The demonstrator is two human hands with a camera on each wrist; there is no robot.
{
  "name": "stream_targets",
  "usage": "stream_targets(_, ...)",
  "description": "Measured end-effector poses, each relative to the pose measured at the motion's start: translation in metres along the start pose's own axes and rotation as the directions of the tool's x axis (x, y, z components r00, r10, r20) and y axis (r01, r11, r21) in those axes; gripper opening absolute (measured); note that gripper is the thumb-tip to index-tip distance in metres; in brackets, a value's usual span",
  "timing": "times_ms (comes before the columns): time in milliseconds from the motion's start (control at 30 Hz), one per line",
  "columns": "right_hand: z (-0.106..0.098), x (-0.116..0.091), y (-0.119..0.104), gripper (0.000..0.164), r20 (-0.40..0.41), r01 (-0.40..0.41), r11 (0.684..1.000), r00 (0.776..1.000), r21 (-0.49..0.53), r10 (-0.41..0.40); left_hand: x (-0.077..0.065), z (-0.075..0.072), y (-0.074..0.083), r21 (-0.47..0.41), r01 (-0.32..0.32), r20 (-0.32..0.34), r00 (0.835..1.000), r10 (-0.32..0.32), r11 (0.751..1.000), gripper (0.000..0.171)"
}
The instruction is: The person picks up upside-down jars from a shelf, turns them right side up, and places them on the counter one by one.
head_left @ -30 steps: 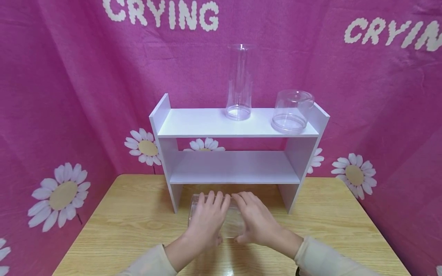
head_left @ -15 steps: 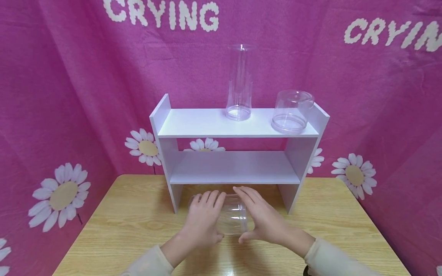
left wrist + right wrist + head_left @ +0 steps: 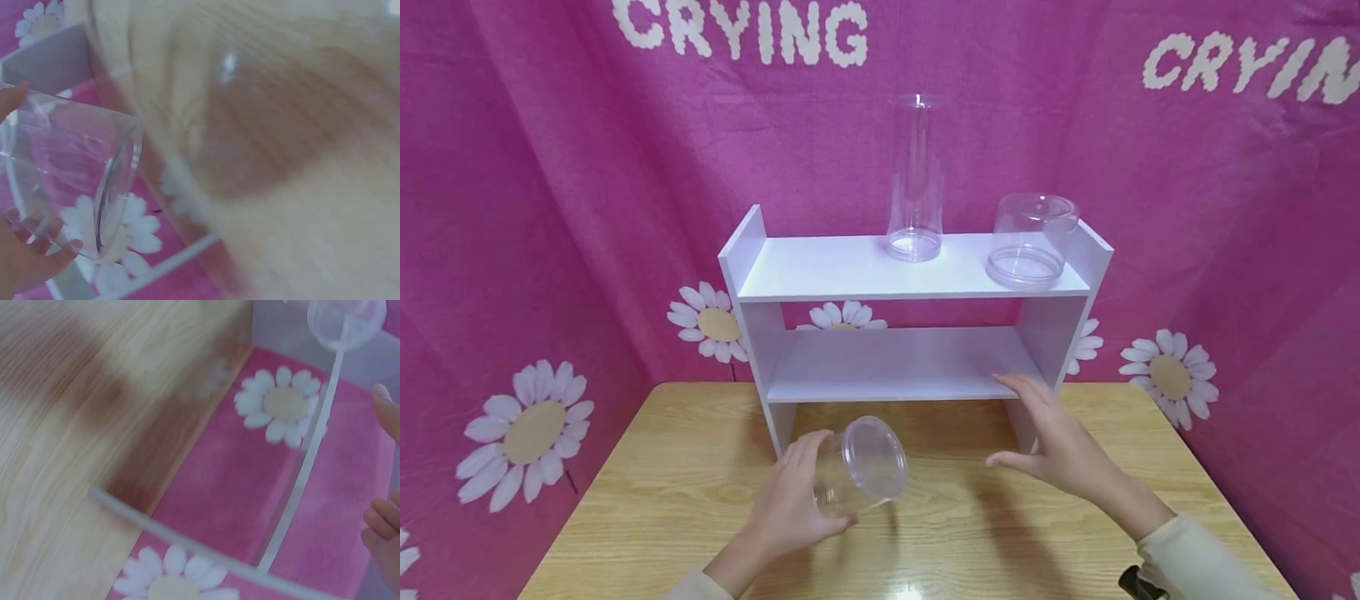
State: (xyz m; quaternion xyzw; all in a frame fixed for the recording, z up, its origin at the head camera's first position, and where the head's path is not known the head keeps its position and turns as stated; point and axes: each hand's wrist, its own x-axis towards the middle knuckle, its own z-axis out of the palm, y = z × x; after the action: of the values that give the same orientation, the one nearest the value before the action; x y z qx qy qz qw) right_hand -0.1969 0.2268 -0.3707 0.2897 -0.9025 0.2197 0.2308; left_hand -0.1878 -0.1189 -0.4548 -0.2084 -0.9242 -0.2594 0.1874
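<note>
A wood-grained surface (image 3: 647, 500) meets pink cloth (image 3: 602, 217) printed with daisies and white lettering. The left hand (image 3: 786, 500) has its grip curved round a clear container (image 3: 872, 462), tilted in front of the white shelf unit (image 3: 887, 362), its round end facing right; whether it touches the surface is hard to tell. The right hand (image 3: 1067, 442) is near the unit's right side, thumb and fingers spread wide, holding nothing. Above, a tall clear cylinder (image 3: 916, 183) and a wide clear jar (image 3: 1033, 242) stand upright on the top shelf.
</note>
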Motion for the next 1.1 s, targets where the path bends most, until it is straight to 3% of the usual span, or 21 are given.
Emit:
stream_targets(233,-0.018,-0.008,0.023,0.093,-0.13,-0.035,0.999,0.991,-0.026,0.031,-0.011,0.003,-0.02,-0.138,0.145,0.018,0.989,-0.144,0.98,0.11)
stream_targets(433,-0.028,-0.011,0.036,0.085,-0.258,-0.05,0.997,0.965,-0.057,0.034,-0.015,0.008,-0.034,-0.286,0.237,0.078,0.971,-0.224,0.928,0.111)
stream_targets(633,-0.038,-0.011,0.045,0.079,-0.365,-0.101,0.994,0.927,-0.031,0.083,-0.021,0.011,-0.047,-0.458,0.247,0.109,0.969,-0.222,0.854,0.109)
stream_targets(833,-0.041,-0.01,0.054,0.072,-0.404,-0.16,0.986,0.899,0.05,0.167,-0.024,0.012,-0.053,-0.492,0.259,0.151,0.966,-0.211,0.831,0.106)
stream_targets(1000,-0.04,-0.01,0.06,0.065,-0.385,-0.177,0.971,0.895,0.159,0.227,-0.027,0.01,-0.056,-0.507,0.325,0.218,0.945,-0.245,0.799,0.105)
stream_targets(1100,-0.039,-0.009,0.064,0.061,-0.358,-0.202,0.959,0.896,0.197,0.263,-0.028,0.007,-0.06,-0.5,0.326,0.248,0.941,-0.228,0.802,0.104)
